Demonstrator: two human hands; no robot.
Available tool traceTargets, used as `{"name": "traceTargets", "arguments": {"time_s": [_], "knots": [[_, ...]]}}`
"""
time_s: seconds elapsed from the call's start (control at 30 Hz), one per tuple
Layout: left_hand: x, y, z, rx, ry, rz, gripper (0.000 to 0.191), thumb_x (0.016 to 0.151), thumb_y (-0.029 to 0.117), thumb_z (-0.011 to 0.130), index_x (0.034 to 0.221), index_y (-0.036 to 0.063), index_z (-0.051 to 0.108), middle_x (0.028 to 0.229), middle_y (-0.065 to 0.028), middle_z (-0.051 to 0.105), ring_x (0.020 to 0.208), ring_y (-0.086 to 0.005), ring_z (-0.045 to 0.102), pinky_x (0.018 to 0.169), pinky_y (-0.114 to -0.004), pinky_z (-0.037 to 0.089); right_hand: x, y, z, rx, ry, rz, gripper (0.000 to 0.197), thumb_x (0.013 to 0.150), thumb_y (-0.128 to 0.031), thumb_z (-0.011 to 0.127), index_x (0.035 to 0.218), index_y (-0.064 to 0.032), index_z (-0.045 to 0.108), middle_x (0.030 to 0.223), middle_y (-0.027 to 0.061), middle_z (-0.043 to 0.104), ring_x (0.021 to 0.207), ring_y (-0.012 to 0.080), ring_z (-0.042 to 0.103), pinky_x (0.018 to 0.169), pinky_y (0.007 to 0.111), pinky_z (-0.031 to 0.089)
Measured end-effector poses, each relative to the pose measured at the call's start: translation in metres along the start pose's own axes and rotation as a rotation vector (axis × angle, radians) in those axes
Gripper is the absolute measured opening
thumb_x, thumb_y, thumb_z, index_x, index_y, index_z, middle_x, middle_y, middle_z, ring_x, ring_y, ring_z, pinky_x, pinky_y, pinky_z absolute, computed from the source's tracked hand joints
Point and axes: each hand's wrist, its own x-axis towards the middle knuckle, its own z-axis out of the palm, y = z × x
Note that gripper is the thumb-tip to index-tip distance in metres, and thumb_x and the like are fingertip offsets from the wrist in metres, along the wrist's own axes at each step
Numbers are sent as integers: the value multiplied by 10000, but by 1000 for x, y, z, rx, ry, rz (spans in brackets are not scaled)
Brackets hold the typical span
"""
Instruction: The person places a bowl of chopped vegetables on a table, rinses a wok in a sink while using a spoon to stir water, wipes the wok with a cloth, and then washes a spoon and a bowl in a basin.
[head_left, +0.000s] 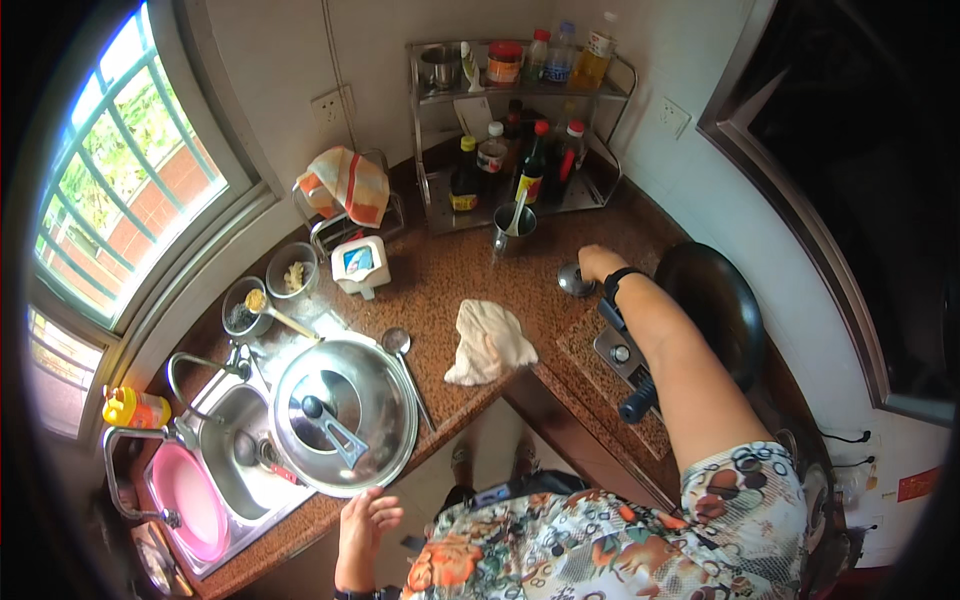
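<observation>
My right hand (601, 264) reaches to the back right of the counter and closes at the edge of a small round metal lid (574, 280); its fingertips are partly hidden. Below that forearm is a gas stove (619, 352), with a dark wok (712, 307) whose handle points towards me. My left hand (367, 517) is raised just off the near counter edge, fingers apart and holding nothing. Closest to it is a large metal wok lid (390, 412) with an upright-style handle, lying partly over the sink (251, 480). A crumpled beige cloth (489, 343) lies between both hands.
A metal ladle (405, 367) lies beside the large lid. Behind are two glass bowls (247, 306), a white lidded box (361, 265) and a metal cup (514, 225) with a spoon. A corner rack (517, 94) carries several bottles. A pink basin (191, 502) sits in the left sink.
</observation>
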Motion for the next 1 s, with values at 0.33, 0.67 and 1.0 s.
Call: {"name": "traceTargets", "arguments": {"time_s": [0.33,0.67,1.0], "knots": [[15,21,-13,-245,72,38,537,919,498,376,1181,30,407,953,-202,587,747,-271,627,632,-336,538,51,-21,54,135,-1,79,216,815,-44,556,996,54,622,1051,252,592,932,369,601,768,442,512],[50,48,8,-328,-54,44,365,907,327,510,1127,42,456,920,-188,612,738,-260,644,621,-345,559,31,-45,-58,241,442,-89,168,756,-96,584,913,-38,578,938,176,597,883,361,585,725,429,485],[59,46,10,-245,-80,91,240,895,158,525,1094,25,522,915,-146,633,719,-218,641,612,-327,560,57,-99,-63,146,649,-263,189,761,-20,547,942,-53,593,999,181,602,939,338,597,740,403,501]]}}
